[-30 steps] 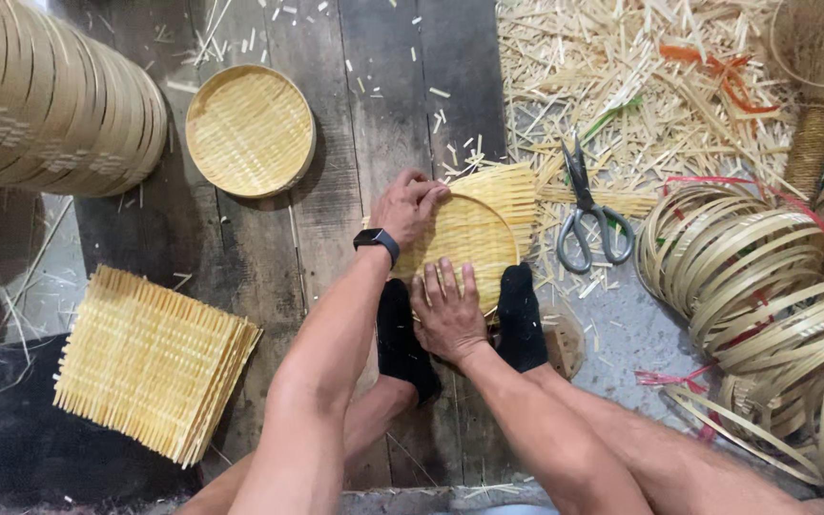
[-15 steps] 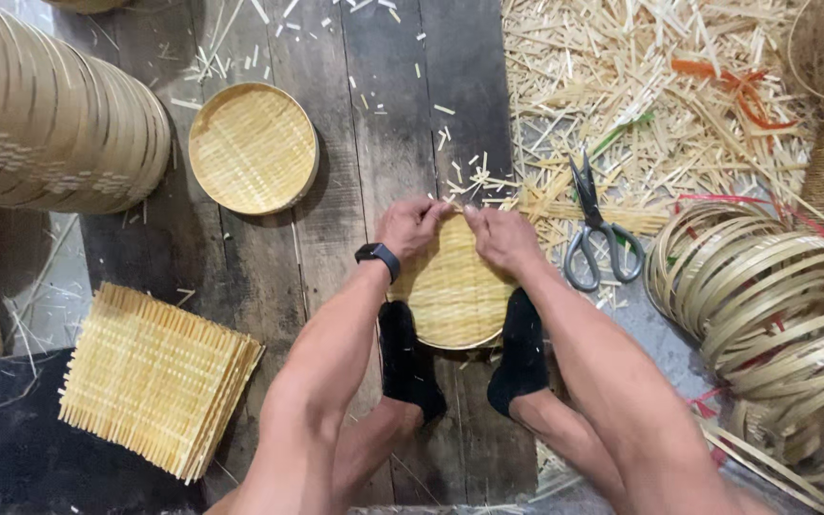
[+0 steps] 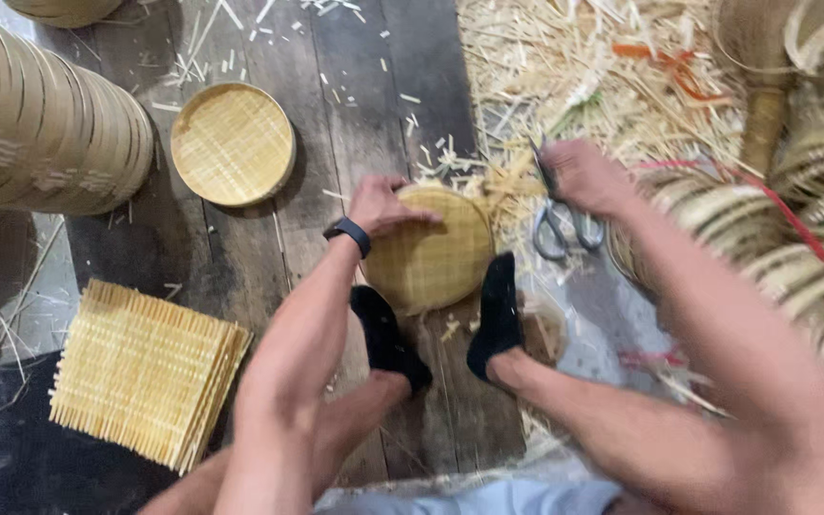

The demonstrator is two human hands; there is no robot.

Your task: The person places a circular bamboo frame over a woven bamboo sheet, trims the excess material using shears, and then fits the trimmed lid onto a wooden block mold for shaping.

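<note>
I see my left hand (image 3: 385, 205) pressing flat on the round woven tray (image 3: 431, 250), pinned by my feet on the floor planks (image 3: 240, 257); light, springy, best gripped at its rim; my right hand (image 3: 586, 176) closes on the scissors (image 3: 557, 221)

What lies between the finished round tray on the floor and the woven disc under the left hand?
Head view: only dark floorboards with scattered bamboo slivers between round tray and woven disc.

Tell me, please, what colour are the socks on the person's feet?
Black socks, clearest in the head view, beside the woven tray.
</note>
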